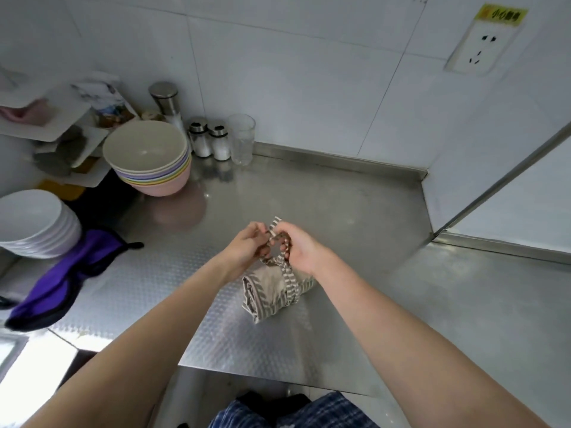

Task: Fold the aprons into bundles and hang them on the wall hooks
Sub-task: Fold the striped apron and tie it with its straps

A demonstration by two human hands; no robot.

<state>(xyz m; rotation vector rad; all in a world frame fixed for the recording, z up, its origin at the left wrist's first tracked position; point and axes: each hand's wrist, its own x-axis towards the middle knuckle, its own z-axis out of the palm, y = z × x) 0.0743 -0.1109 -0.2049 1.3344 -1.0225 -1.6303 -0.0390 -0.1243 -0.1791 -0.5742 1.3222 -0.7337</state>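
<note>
**A:** Which step are you on?

**B:** Judging by the counter, tying off. At nine o'clock the purple apron [66,281] lies unfolded by the stacked plates [37,225]. At centre, your left hand [247,247] pinches the striped tie [279,239]; your right hand [298,247] pinches its other strand. The rolled striped apron [270,288] rests on the steel counter [355,217], just below both hands.

**A:** And next?

**B:** You likely cinch the knot snug, leaving a loop for hanging. No hooks are in view.

Bundle [272,288] on counter [355,217], bowls [148,156] behind-left
</note>
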